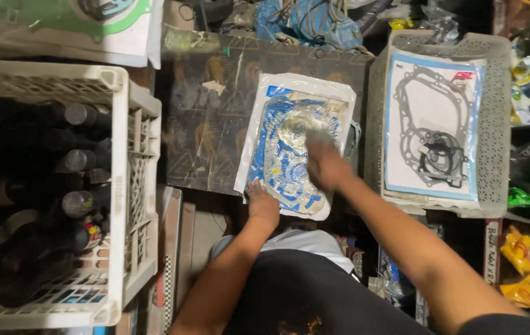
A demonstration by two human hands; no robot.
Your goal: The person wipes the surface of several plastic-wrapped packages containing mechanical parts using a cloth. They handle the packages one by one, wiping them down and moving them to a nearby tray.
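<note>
A clear plastic packet with a blue and white card and gaskets inside lies on a dark patterned board. My left hand grips the packet's near left corner. My right hand lies flat on the packet's right side, blurred, fingers pointing away from me. Both forearms reach forward from my lap.
A white plastic crate full of dark cylindrical parts stands at the left. At the right a grey perforated basket holds another gasket packet. Bagged parts fill shelves at the far right. A blue bag and cables lie beyond the board.
</note>
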